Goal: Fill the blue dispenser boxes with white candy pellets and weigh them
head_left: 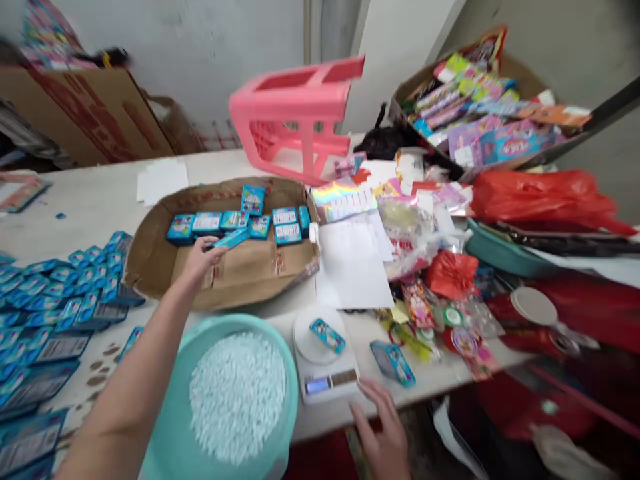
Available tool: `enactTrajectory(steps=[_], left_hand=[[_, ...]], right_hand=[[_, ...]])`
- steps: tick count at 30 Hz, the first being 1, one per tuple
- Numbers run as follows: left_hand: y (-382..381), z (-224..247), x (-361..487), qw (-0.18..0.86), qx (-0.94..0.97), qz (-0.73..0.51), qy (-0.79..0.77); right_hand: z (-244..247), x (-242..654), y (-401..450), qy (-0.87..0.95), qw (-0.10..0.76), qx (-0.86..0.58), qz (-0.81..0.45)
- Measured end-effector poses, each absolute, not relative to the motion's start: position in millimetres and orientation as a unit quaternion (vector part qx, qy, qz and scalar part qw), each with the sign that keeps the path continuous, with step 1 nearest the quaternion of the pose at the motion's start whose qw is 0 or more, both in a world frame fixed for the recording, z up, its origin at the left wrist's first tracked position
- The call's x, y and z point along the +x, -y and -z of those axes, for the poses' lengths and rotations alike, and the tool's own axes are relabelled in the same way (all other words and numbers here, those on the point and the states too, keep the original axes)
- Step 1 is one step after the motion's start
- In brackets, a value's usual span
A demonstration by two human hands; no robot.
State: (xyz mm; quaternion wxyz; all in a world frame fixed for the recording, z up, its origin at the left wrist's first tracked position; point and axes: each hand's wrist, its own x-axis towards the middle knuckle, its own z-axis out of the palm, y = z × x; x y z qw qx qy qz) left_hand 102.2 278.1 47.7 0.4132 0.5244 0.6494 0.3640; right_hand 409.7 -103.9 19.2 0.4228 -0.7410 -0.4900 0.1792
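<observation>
My left hand (204, 257) reaches over a shallow cardboard box (240, 283), its fingers closed on a small blue packet (233, 239). Several similar blue packets (287, 233) lie along the far side of that box. By the front of a white kitchen scale (325, 393) is my right hand (381, 427), fingers apart, with nothing in it. One blue packet (328, 335) rests on the scale's round plate; another blue packet (393, 363) sits on the table to its right. A turquoise basin (287, 400) full of small white pieces (240, 393) stands left of the scale.
Many blue packets (55, 307) are piled at the left. Behind the box lies a pink plastic stool (290, 100) on its side. White paper (353, 267), a red plastic bag (550, 203) and mixed wrappers crowd the right, below a carton of colourful packages (500, 133).
</observation>
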Motion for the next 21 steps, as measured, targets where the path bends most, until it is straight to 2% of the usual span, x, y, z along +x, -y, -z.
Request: enactTrajectory(steps=[3, 6, 12, 16, 21], left_hand=[[-191.0, -75.0, 92.5, 0.655, 0.426, -0.374, -0.5], [-101.7, -81.9, 89.5, 0.792, 0.33, -0.322, -0.401], [5.4, -44.5, 90.5, 0.848, 0.254, -0.24, -0.397], [21.4, -33.3, 76.6, 0.855, 0.218, -0.227, -0.412], [19.2, -50.0, 69.7, 0.865, 0.246, -0.26, -0.352]], right_hand=[[-33.5, 393.9, 107.1, 0.504, 0.412, -0.724, -0.227], [-39.9, 372.9, 102.5, 0.509, 0.409, -0.71, -0.264], [-54.1, 324.8, 120.7, 0.542, 0.407, -0.648, -0.348], [-63.2, 303.3, 134.1, 0.554, 0.393, -0.616, -0.399], [-71.0, 292.0, 130.6, 0.5, 0.41, -0.649, -0.401]])
